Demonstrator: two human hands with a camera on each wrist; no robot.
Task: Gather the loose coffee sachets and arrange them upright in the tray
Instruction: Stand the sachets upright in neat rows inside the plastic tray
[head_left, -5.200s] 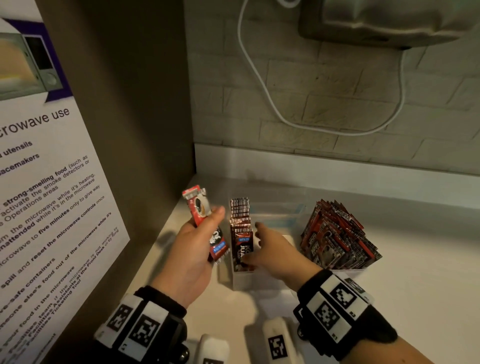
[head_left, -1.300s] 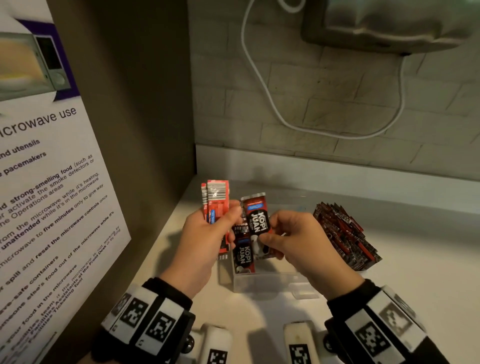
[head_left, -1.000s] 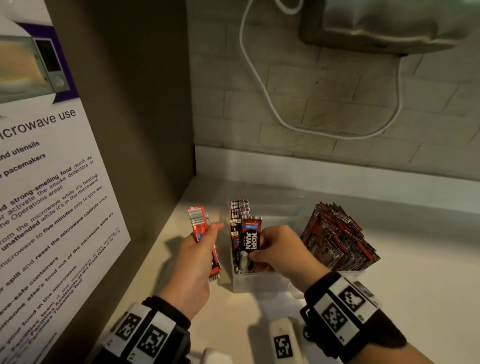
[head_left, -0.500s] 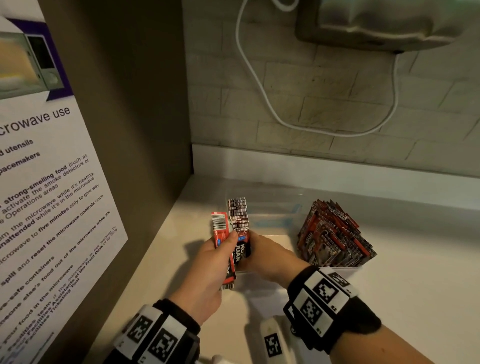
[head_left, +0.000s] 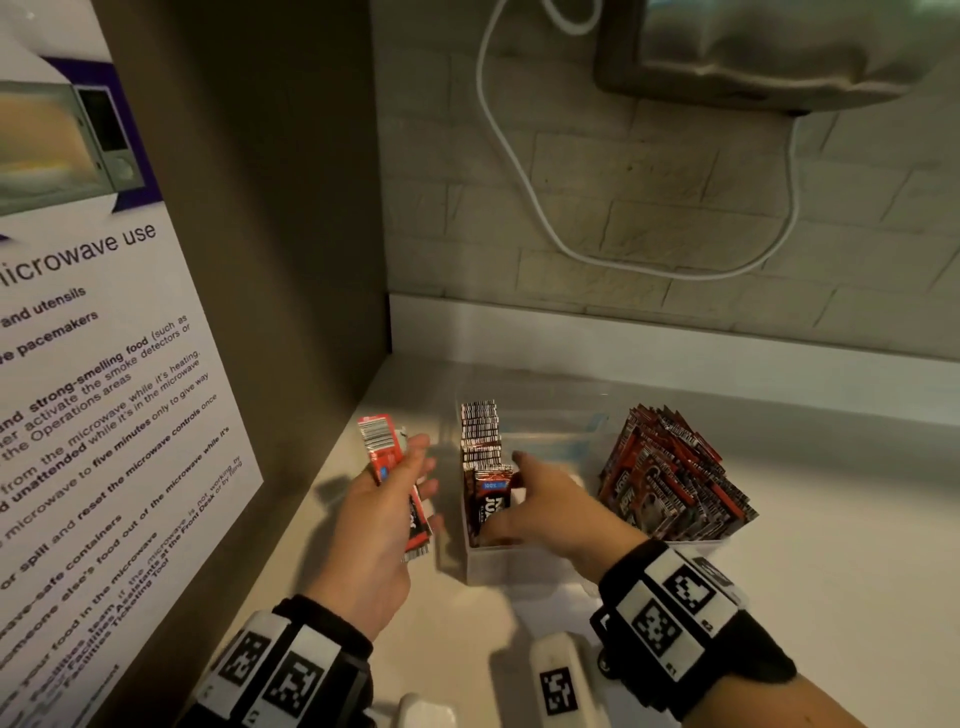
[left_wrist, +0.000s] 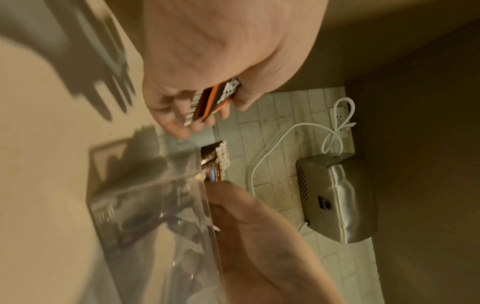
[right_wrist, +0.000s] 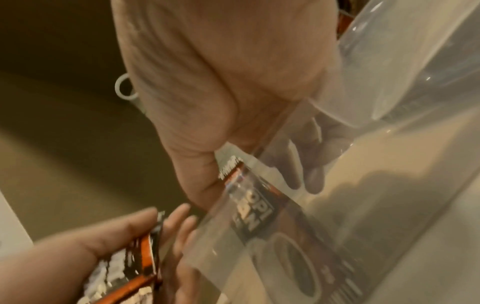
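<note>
the left hand (head_left: 384, 525) grips a small stack of sachets (head_left: 395, 467), thumb on the front, fingers behind, held up just left of the clear tray (head_left: 498, 569). the right hand (head_left: 545, 512) is down inside the tray's left compartment, thumb against the front sachet (head_left: 491, 501) of an upright row (head_left: 480, 431), fingers reaching into the empty space behind the wall; it seems to steady the sachet, not clasp it, fingers fairly straight. a leaning heap of sachets (head_left: 670, 478) fills the right compartment. all of it stands on a white counter (head_left: 831, 597)

judging by look, the sachets are light, thin foil packs, stiff along the crimped ends, soft and a bit slick in the middle. they would slide against each other and fan out of a loose grip. best pinched by the flat faces near the top seam, one at a time, and lowered bottom edge first against the row, so it does not flop forward
</note>
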